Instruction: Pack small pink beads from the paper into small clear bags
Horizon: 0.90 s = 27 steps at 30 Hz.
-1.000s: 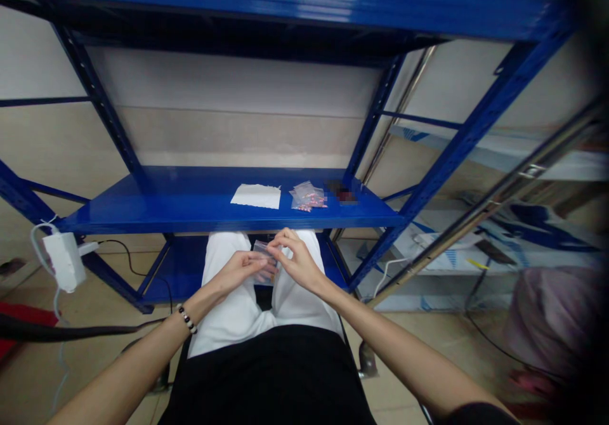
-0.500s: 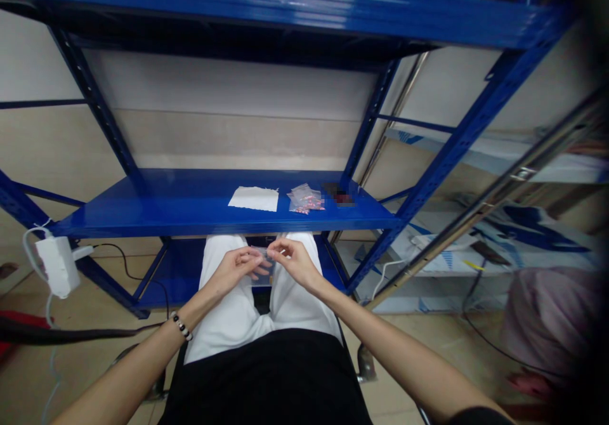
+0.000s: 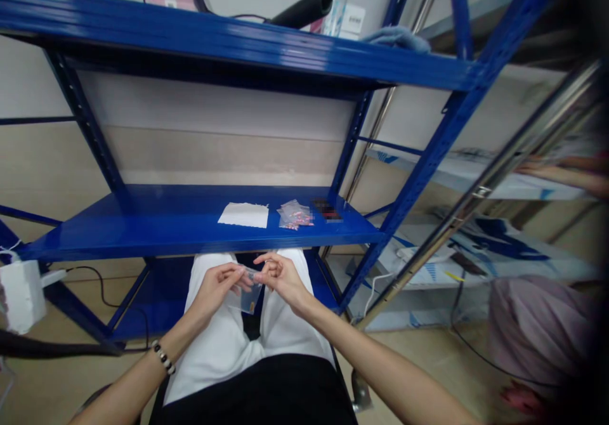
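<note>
Between my hands, over my lap, hangs a small clear plastic bag (image 3: 248, 297) with a tiny yellowish bit near its bottom. My left hand (image 3: 222, 284) pinches the bag's upper left edge. On the other side, my right hand (image 3: 280, 277) grips the upper right edge between thumb and finger. In front of them, on the blue shelf (image 3: 157, 222), lie a white sheet of paper (image 3: 243, 214) and several clear bags with pink and white pieces (image 3: 295, 214).
A blurred dark item (image 3: 327, 210) lies right of the filled bags. The upper shelf beam (image 3: 200, 44) crosses ahead, with a bottle (image 3: 337, 3) and a black tube (image 3: 304, 7) above. A white power strip (image 3: 21, 295) hangs at left; another person (image 3: 542, 330) is at right.
The camera view has tilted up and turned right, showing more of the upper shelf. The clear bag now hangs lower and shows more fully between my hands.
</note>
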Each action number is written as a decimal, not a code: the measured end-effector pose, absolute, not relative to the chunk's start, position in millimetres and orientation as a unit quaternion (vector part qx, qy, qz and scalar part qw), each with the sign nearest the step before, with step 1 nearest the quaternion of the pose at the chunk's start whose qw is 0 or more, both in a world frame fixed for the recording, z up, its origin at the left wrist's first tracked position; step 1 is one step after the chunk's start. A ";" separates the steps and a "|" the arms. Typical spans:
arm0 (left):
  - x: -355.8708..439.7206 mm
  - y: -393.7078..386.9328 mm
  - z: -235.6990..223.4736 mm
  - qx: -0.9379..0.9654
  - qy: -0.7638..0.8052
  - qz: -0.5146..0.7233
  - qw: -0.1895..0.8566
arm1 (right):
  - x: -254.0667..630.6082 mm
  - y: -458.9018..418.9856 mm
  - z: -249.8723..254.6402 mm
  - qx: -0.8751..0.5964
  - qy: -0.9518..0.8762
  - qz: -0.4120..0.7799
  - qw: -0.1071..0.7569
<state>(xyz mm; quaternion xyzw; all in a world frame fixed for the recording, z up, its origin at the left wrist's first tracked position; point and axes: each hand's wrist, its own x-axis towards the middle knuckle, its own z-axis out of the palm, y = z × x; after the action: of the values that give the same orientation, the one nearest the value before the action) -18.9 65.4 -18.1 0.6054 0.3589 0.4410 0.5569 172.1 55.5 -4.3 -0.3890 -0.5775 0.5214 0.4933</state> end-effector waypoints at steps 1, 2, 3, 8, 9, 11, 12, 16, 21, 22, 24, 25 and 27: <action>-18.8 64.7 -16.9 0.607 0.358 0.446 0.552 | 172.3 55.0 -2.8 -0.389 -0.571 0.523 0.499; -18.6 63.4 -15.4 0.609 0.357 0.452 0.545 | 172.5 54.4 -1.3 -0.388 -0.564 0.525 0.505; -18.3 61.6 -13.8 0.611 0.356 0.459 0.539 | 172.7 53.7 0.1 -0.386 -0.559 0.527 0.510; -15.4 54.7 -8.5 0.613 0.358 0.477 0.519 | 173.7 54.4 1.5 -0.374 -0.553 0.526 0.527; -14.7 54.9 -8.7 0.611 0.362 0.479 0.517 | 174.0 55.3 0.6 -0.376 -0.552 0.521 0.532; -14.0 56.9 -9.8 0.603 0.371 0.482 0.517 | 174.5 57.1 -2.0 -0.380 -0.545 0.512 0.544; -14.2 58.4 -10.4 0.599 0.374 0.484 0.517 | 174.8 57.6 -3.4 -0.382 -0.540 0.513 0.547; -17.1 62.2 -11.9 0.587 0.376 0.502 0.512 | 173.2 55.1 -7.7 -0.392 -0.535 0.551 0.506; -17.5 56.0 -12.1 0.594 0.365 0.489 0.524 | 163.7 46.9 -7.8 -0.380 -0.548 0.557 0.495; -16.9 54.4 -12.0 0.595 0.364 0.484 0.528 | 162.4 45.7 -7.5 -0.379 -0.543 0.555 0.503; -15.5 52.6 -11.7 0.596 0.360 0.478 0.536 | 161.5 44.5 -7.5 -0.381 -0.538 0.555 0.506; -14.8 52.5 -11.6 0.597 0.355 0.473 0.542 | 161.9 44.4 -7.8 -0.383 -0.540 0.557 0.502; -13.8 53.5 -11.6 0.601 0.346 0.461 0.554 | 163.7 45.2 -8.9 -0.385 -0.544 0.559 0.493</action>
<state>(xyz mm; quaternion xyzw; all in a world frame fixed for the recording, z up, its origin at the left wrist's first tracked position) -13.8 53.5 -11.6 0.6006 0.3457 0.4611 0.5542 163.7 45.2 -8.9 -0.3850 -0.5437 0.5594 0.4932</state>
